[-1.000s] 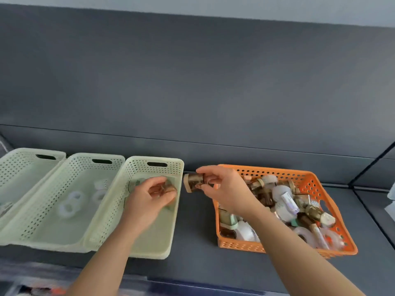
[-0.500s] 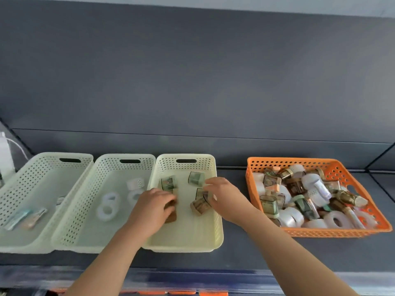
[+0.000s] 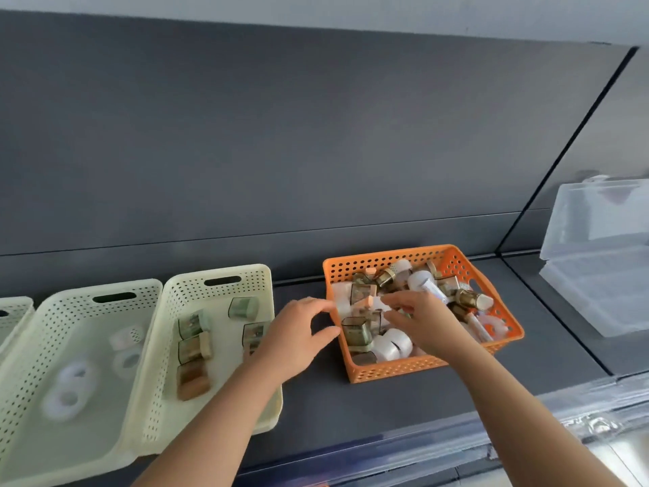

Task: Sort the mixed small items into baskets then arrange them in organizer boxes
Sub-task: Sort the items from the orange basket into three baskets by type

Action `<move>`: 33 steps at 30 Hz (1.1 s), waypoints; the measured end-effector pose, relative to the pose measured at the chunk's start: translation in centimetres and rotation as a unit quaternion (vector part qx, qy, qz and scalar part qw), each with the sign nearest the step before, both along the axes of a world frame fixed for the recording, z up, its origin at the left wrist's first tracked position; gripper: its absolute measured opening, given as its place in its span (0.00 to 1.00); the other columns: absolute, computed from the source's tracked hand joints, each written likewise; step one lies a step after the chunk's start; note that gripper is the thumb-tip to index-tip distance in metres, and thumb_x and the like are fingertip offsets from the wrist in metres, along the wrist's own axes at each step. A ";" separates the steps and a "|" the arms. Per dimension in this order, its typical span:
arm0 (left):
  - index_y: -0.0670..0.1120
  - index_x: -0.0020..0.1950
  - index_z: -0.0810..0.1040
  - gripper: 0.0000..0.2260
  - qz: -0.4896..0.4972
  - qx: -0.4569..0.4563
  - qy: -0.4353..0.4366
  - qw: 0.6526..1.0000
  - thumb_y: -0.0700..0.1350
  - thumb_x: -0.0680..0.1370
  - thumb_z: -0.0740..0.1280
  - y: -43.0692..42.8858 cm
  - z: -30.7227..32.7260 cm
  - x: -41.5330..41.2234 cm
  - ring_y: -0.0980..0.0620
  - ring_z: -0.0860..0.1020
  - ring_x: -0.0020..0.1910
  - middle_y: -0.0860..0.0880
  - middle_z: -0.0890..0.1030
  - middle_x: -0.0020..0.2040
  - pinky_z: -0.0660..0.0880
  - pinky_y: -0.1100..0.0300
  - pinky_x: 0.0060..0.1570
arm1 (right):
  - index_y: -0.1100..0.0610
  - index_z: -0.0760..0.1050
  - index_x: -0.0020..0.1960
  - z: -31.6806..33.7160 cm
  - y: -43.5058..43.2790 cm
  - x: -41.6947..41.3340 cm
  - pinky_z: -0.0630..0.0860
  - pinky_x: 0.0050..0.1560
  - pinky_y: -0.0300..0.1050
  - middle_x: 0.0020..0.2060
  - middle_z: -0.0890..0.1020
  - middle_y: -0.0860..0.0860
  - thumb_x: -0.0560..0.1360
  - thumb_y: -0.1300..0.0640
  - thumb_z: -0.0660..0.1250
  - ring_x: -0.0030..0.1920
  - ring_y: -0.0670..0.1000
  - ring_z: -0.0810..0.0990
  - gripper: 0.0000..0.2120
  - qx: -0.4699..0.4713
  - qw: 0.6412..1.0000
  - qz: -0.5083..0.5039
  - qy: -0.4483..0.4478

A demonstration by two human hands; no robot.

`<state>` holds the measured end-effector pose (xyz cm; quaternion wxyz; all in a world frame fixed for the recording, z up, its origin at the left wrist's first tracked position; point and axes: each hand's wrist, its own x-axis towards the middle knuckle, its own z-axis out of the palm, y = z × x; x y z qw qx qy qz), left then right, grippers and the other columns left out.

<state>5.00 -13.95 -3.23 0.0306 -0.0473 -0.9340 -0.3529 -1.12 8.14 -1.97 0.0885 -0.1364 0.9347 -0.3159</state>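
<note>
An orange basket (image 3: 414, 367) holds several mixed small items: brown bottles, white caps and rolls. My right hand (image 3: 421, 321) reaches into it over the pile, fingers spread, nothing held that I can see. My left hand (image 3: 298, 332) hovers open at the basket's left rim, beside a brown square bottle (image 3: 356, 332). A cream basket (image 3: 217, 286) to the left holds several brown and green bottles (image 3: 193, 346). A second cream basket (image 3: 105, 300) holds white ring-shaped pieces (image 3: 70, 381).
A third cream basket (image 3: 14, 307) shows at the far left edge. A clear plastic organizer box (image 3: 597, 258) with its lid up stands at the right. A dark wall panel rises behind the dark shelf surface (image 3: 351, 416).
Both hands left the cream basket of bottles and moved right to the orange basket. The view turned right, and the clear box came into sight.
</note>
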 end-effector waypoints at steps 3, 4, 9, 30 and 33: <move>0.55 0.69 0.70 0.22 -0.018 -0.037 -0.034 0.999 0.52 0.76 0.68 2.5 -0.1 -1.5 0.57 0.65 0.67 0.56 0.72 0.65 0.61 0.63 0.64 | 0.54 0.77 0.63 -0.5 1.4 -0.9 0.72 0.57 0.37 0.60 0.80 0.48 0.76 0.56 0.68 0.57 0.44 0.77 0.16 -0.001 0.999 0.031 -0.025; 0.56 0.69 0.70 0.22 -0.015 -0.051 -0.048 0.997 0.53 0.75 0.68 3.0 -0.3 -1.8 0.56 0.65 0.66 0.55 0.70 0.64 0.61 0.62 0.65 | 0.54 0.77 0.63 -0.7 1.7 -1.2 0.73 0.58 0.38 0.59 0.80 0.48 0.75 0.56 0.68 0.56 0.44 0.77 0.16 -0.002 0.999 0.044 -0.028; 0.60 0.68 0.71 0.22 0.022 -0.073 -0.071 0.995 0.56 0.74 0.69 4.3 -0.5 -2.1 0.54 0.68 0.61 0.56 0.66 0.57 0.66 0.58 0.64 | 0.53 0.77 0.62 -1.5 1.8 -2.4 0.76 0.58 0.41 0.56 0.81 0.47 0.74 0.55 0.70 0.54 0.44 0.78 0.17 -0.004 0.995 0.099 -0.021; 0.51 0.57 0.76 0.12 0.314 0.054 0.059 0.946 0.47 0.75 0.70 -1.4 -0.7 7.3 0.62 0.76 0.46 0.55 0.78 0.50 0.69 0.72 0.43 | 0.52 0.77 0.56 0.0 -2.9 -0.8 0.78 0.50 0.34 0.45 0.80 0.42 0.72 0.60 0.71 0.47 0.41 0.79 0.13 -0.167 0.966 0.194 0.047; 0.46 0.59 0.79 0.14 0.329 0.010 0.034 0.944 0.45 0.73 0.72 -4.7 -1.3 9.0 0.55 0.78 0.46 0.50 0.79 0.50 0.71 0.66 0.46 | 0.55 0.77 0.58 -0.3 -6.4 0.7 0.77 0.52 0.34 0.48 0.79 0.48 0.72 0.62 0.71 0.46 0.43 0.80 0.15 -0.156 0.959 0.233 0.044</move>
